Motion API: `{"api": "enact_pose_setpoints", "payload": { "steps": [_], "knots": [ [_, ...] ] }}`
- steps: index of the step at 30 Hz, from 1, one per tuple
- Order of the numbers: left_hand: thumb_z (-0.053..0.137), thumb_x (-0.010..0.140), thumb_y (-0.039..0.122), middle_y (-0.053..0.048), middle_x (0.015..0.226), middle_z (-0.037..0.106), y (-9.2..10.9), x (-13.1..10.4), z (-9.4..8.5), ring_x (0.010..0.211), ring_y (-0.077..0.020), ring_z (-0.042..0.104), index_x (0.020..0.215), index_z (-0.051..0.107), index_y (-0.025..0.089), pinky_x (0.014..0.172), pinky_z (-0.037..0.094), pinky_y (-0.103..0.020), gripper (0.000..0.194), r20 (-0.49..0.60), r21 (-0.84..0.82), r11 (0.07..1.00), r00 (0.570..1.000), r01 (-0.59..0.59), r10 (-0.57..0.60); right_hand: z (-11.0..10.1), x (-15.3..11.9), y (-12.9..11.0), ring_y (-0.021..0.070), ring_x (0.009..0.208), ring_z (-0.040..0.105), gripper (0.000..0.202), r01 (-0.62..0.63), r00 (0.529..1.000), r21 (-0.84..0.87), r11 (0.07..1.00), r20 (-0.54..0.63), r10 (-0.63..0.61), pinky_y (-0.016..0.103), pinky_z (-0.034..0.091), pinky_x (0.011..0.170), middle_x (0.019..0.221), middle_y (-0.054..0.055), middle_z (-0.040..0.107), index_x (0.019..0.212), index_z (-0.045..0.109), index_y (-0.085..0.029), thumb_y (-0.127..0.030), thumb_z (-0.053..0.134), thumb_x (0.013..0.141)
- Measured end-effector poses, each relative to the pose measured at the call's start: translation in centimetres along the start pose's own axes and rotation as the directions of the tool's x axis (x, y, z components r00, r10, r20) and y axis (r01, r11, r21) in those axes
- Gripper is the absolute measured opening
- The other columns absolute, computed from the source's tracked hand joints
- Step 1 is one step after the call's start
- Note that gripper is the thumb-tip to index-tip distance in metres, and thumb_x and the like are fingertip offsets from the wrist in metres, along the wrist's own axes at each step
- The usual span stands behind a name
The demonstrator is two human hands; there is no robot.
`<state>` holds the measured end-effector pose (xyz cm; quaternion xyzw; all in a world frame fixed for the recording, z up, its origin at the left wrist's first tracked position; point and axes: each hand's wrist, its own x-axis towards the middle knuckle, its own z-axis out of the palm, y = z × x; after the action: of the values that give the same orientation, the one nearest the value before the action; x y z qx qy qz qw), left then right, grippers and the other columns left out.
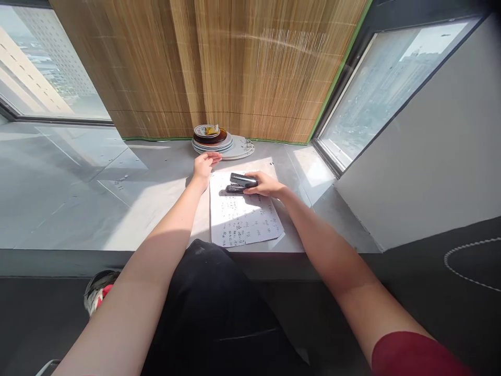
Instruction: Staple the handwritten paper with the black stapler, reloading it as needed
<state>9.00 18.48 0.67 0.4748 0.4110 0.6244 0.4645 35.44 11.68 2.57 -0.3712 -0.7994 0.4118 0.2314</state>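
My right hand [265, 185] is wrapped round the back end of a black stapler [241, 183], whose jaws point left over the upper part of some handwritten white paper [245, 222]. My left hand [205, 166] is just beyond the paper's upper left corner, near the front of a plate stack [213, 142]. Its fingers stretch to the right and hold nothing that I can see. The paper lies on the grey stone sill, partly in shadow.
A small yellow packet [212, 130] lies on top of the plates. Behind them hangs a bamboo blind [235, 68]. Windows stand at left and right, with a white wall [426, 141] on the right. My knee is below the sill's front edge [156, 250].
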Motion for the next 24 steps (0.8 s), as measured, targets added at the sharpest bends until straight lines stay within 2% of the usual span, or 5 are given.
{"api": "enact_pose_setpoints", "payload": {
  "steps": [6,10,14,18,24],
  "knots": [
    [0.056,0.09,0.009,-0.006,0.099,0.084,0.2,0.3,-0.3,0.104,-0.0196,0.074,0.101,0.06,0.022,0.105,0.051,-0.037,0.018,-0.076,-0.063,0.998,0.997,0.0,-0.005,-4.6,-4.4,3.1,0.0313,0.105,0.074,0.059,-0.106,0.974,0.1,0.989,-0.191,0.124,0.045,0.062,0.091,0.114,0.012,0.079,0.113,0.079,-0.021,-0.073,0.079,0.085],
    [0.054,0.09,0.005,-0.004,0.091,0.083,0.7,0.0,0.4,0.096,-0.0183,0.073,0.104,0.058,0.022,0.103,0.051,-0.038,0.022,-0.099,-0.156,0.987,0.994,0.028,-0.044,-6.8,-3.3,5.7,0.0322,0.111,0.071,0.064,-0.121,0.804,-0.081,0.989,-0.592,0.05,0.048,0.061,0.097,0.121,0.017,0.075,0.109,0.074,-0.022,-0.082,0.061,0.092],
    [0.051,0.09,0.003,0.001,0.07,0.07,2.1,-0.4,-0.2,0.076,-0.0157,0.066,0.091,0.058,0.023,0.094,0.051,-0.035,0.021,-0.126,-0.286,0.958,0.992,-0.004,-0.033,-6.2,0.9,6.8,0.0365,0.127,0.064,0.048,-0.253,0.922,-0.506,0.825,-0.383,0.048,0.059,0.053,0.117,0.128,0.02,0.071,0.113,0.073,-0.021,-0.064,0.056,0.101],
    [0.044,0.106,0.02,0.006,0.049,0.02,4.2,-0.8,-4.0,0.05,-0.0142,0.024,0.069,0.031,0.023,0.065,0.038,-0.03,0.04,-0.128,-0.487,0.859,0.986,-0.156,0.106,-3.2,4.4,6.1,0.0412,0.15,0.053,0.047,-0.197,0.975,-0.699,0.688,-0.21,0.066,0.069,0.042,0.126,0.15,0.027,0.065,0.14,0.066,-0.013,-0.039,0.043,0.109],
    [0.036,0.113,0.02,0.003,0.058,-0.002,6.6,-1.4,-9.3,0.056,-0.0168,-0.006,0.074,0.01,0.016,0.053,0.017,-0.031,0.048,-0.388,-0.509,0.628,0.809,-0.588,0.442,4.2,11.3,2.0,0.0368,0.159,0.049,0.044,-0.029,0.998,-0.706,0.707,-0.062,-0.021,0.063,0.042,0.128,0.173,0.022,0.051,0.15,0.06,-0.017,-0.034,0.044,0.113]
  ]
}}
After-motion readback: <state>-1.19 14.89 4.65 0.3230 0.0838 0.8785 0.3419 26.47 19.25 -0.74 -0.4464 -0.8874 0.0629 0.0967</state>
